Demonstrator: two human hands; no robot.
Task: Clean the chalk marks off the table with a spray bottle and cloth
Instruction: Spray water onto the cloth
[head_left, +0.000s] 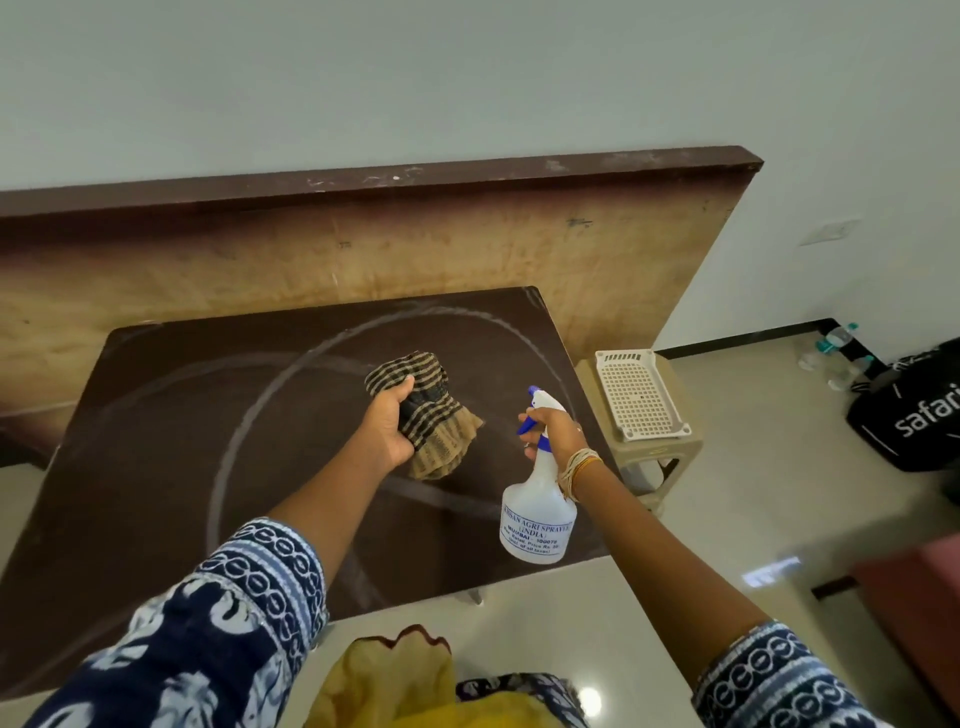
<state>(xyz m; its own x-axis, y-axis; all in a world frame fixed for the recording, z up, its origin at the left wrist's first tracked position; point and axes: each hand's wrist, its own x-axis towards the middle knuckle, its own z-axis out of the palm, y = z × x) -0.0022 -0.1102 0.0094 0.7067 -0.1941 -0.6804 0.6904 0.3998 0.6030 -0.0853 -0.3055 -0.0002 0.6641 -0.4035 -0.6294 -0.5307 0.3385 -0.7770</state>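
Note:
A dark brown table (156, 467) carries white chalk marks (244, 431), large curved lines and a straight streak across its top. My left hand (387, 431) grips a bunched black-and-tan striped cloth (434, 421) held just above the middle of the table. My right hand (553, 431) holds a white spray bottle (537, 519) by its neck, fingers round the blue trigger, nozzle pointing left toward the cloth. The bottle hangs over the table's right front edge.
A tan board (363, 249) leans against the wall behind the table. A beige plastic stool (649, 457) with a white perforated tray (641, 395) on it stands to the right. A black bag (914, 415) and water bottles (836, 343) lie on the floor at far right.

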